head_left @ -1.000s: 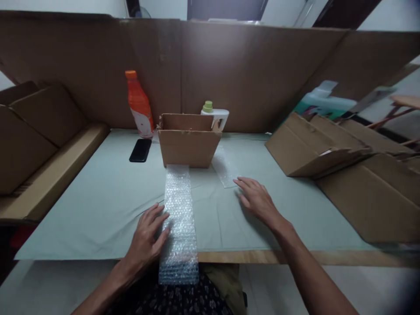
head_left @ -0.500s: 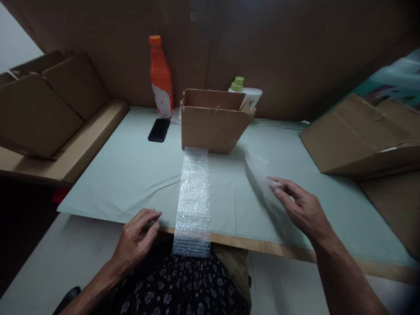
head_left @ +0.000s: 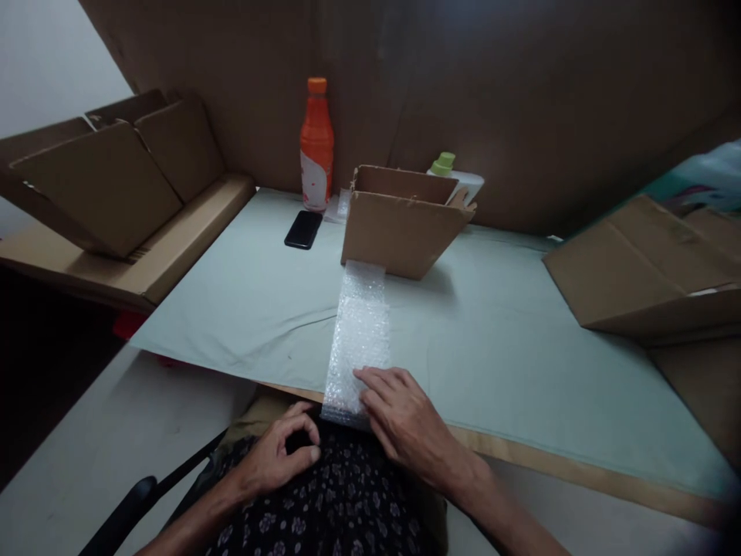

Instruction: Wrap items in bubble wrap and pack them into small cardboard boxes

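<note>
Head view: right hand (head_left: 405,421) spread flat on bubble wrap strip (head_left: 359,332); left hand (head_left: 278,455) loosely curled, holding nothing, at lap. Cardboard box (head_left: 399,232) at strip's far end; phone (head_left: 303,229), orange bottle (head_left: 316,147) beyond.

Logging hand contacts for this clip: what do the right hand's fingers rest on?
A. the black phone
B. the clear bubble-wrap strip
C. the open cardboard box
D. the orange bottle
B: the right hand lies on the near end of the clear bubble-wrap strip at the table edge.
</note>
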The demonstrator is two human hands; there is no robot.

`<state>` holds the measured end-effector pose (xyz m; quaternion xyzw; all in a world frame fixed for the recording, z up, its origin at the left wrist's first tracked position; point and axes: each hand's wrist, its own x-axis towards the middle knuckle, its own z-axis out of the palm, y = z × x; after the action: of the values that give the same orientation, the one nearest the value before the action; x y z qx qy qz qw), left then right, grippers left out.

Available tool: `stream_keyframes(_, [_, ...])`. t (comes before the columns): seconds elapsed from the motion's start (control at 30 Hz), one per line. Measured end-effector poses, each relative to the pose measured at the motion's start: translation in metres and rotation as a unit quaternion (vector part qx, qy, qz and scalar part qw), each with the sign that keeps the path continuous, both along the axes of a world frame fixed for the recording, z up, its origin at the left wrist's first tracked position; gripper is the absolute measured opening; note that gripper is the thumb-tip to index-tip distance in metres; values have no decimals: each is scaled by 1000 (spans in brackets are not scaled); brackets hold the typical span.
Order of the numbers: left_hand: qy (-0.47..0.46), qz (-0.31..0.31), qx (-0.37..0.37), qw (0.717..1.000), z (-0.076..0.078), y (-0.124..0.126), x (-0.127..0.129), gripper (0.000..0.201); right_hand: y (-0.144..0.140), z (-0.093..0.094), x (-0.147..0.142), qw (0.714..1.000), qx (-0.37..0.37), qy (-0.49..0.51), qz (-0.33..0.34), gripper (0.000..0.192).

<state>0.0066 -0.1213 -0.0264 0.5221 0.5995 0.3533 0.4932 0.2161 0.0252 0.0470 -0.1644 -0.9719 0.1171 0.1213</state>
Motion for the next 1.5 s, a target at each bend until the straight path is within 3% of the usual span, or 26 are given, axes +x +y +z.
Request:
stream_keyframes(0.1, [-68, -33, 6, 997, -3, 8, 2, 22, -2, -8, -3, 1000, -15, -11, 1, 19])
stream_keyframes(0.23, [-106, -22, 19, 994, -6, 12, 7, 25, -5, -12, -9, 999, -31, -9, 2, 16])
stream_keyframes(0.4, [-175, -22, -5, 984, 1, 10, 9, 29, -6, -13, -10, 996, -78, -17, 29, 13])
stream_keyframes(0.6, [-302, -16, -54, 952, 12, 9, 6, 28, -3, -10, 39, 993, -118, -3, 10, 48])
stream_keyframes(0.73, [-414, 9, -84, 906, 14, 14, 13, 27, -15, -31, 57, 997, -70, -13, -15, 79])
stream_keyframes(0.87, [-461, 23, -103, 881, 20, 19, 16, 29, -20, -56, 45, 992, -51, 110, -20, 73])
stream_keyframes(0.97, [-394, 16, -84, 915, 29, 20, 7, 32, -10, -58, 32, 973, -117, 182, -79, 61])
stream_keyframes(1.03, [-267, 28, -45, 962, 36, 20, 1, 28, -1, -53, 26, 956, -192, 166, -147, 49])
stream_keyframes(1.1, [-90, 48, 62, 993, 42, 24, 0, 15, 8, -50, 20, 938, -253, 127, -200, 44])
stream_keyframes(1.17, [80, 41, 198, 976, 46, 32, 6, 10, 15, -50, 15, 937, -253, 102, -217, 46])
stream_keyframes(1.23, [196, 5, 277, 941, 46, 45, 16, 22, 19, -53, 11, 955, -176, 98, -215, 46])
stream_keyframes(1.37, [303, -50, 260, 916, 34, 67, 30, 37, 19, -55, 13, 969, 20, 105, -224, 43])
stream_keyframes(1.5, [323, -74, 251, 910, 21, 73, 29, 44, 11, -42, 26, 974, 57, 128, -180, 39])
